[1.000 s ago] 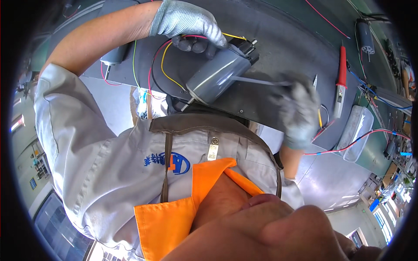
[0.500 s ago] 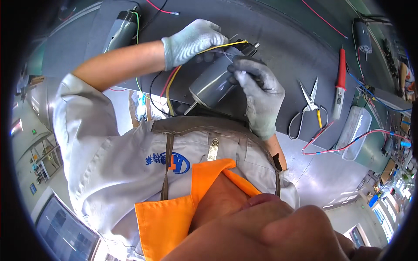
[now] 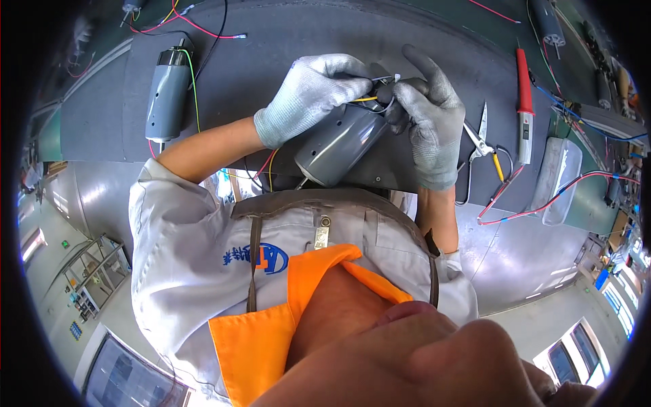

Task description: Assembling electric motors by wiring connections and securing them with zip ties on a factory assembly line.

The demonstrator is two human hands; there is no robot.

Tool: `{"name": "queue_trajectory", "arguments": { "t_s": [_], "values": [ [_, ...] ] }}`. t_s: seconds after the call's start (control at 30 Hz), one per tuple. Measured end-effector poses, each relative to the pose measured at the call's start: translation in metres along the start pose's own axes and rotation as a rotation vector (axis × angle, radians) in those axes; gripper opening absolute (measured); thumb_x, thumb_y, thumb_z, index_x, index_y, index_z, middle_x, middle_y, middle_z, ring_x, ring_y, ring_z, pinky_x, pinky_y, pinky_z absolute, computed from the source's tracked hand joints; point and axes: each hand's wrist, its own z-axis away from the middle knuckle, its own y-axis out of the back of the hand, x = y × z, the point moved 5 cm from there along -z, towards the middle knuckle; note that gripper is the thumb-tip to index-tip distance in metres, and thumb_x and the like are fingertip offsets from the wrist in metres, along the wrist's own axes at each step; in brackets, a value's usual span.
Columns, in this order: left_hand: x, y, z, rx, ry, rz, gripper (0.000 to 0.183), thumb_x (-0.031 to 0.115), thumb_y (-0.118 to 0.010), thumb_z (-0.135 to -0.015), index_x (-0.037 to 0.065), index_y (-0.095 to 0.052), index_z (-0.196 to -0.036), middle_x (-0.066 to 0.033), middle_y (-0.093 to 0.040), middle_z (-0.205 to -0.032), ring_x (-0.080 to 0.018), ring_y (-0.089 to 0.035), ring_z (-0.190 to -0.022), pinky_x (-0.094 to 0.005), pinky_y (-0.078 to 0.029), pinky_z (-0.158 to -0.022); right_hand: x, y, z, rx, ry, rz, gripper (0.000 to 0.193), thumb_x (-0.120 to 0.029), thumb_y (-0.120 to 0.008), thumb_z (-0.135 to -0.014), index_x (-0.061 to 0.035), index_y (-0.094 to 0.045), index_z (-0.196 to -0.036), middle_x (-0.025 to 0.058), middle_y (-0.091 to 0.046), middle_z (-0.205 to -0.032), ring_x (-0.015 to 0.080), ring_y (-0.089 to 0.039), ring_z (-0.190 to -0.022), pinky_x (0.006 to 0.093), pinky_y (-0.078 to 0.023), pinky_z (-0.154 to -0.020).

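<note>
A smooth, glossy grey motor (image 3: 342, 146) with a cylindrical metal housing lies at the near edge of the dark matt tabletop (image 3: 339, 34), left of its middle. Its long axis runs aslant: the end with a thin steel shaft (image 3: 302, 182) points toward the near edge and leftward, the other end toward the far edge and rightward, partly hidden under the gloved fingers.

The left hand (image 3: 315, 88), in a ribbed knit glove, has its thumb and forefinger pinched on a thin, pale, flexible strip (image 3: 382, 79) with a small white block at one end. The right hand (image 3: 434, 115), gloved alike with darker fingertips, has its forefinger stretched out and its thumb and other fingers bent beside the strip; whether they grip it, I cannot tell. A yellow wire (image 3: 366, 100) passes between the hands at the motor's far end.

Right of the right hand lie steel scissors (image 3: 480, 146), blades spread, then a slim red and pale-grey probe (image 3: 524, 81); a clear plastic trough (image 3: 559, 180) sits at the tabletop's near right corner. Toward the left edge, a second grey cylinder (image 3: 168, 102) has a black cap and a green wire (image 3: 195, 95).

Blue lettering and a blue-and-orange emblem (image 3: 271, 259) mark the grey cloth shirt (image 3: 183, 271).
</note>
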Motion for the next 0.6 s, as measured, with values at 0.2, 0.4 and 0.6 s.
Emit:
{"name": "queue_trajectory", "arguments": {
  "t_s": [0.2, 0.4, 0.6],
  "values": [
    [0.011, -0.016, -0.009, -0.071, -0.129, -0.002, 0.018, 0.010, -0.067, -0.096, -0.001, -0.071, -0.110, -0.0017, -0.070, -0.093, -0.0048, -0.062, -0.079, -0.0217, -0.053, -0.070, -0.008, 0.017, -0.010, -0.136, -0.097, 0.123, 0.048, -0.014, -0.068, -0.089, 0.0039, -0.058, -0.133, 0.0035, -0.067, -0.074, 0.0053, -0.055, -0.057, 0.0206, -0.040, -0.048],
    [0.030, -0.035, -0.010, -0.070, -0.288, -0.260, 0.021, 0.009, -0.068, -0.094, -0.001, -0.070, -0.113, -0.0069, -0.072, -0.097, -0.0078, -0.065, -0.088, -0.0258, -0.055, -0.078, 0.003, 0.028, 0.002, -0.144, -0.238, 0.146, 0.037, -0.014, -0.070, -0.089, 0.0029, -0.067, -0.121, 0.0039, -0.070, -0.080, 0.0073, -0.060, -0.061, 0.0236, -0.046, -0.051],
    [0.035, -0.039, 0.004, 0.033, -0.436, -0.429, 0.025, 0.003, -0.064, -0.093, 0.001, -0.067, -0.119, -0.0070, -0.070, -0.092, -0.0084, -0.063, -0.082, -0.0263, -0.053, -0.074, -0.032, 0.027, 0.019, 0.043, 0.633, 0.945, 0.014, -0.010, -0.070, -0.086, 0.0004, -0.070, -0.096, 0.0179, -0.069, -0.086, 0.0334, -0.067, -0.079, 0.0380, -0.053, -0.072]
  ]
}}
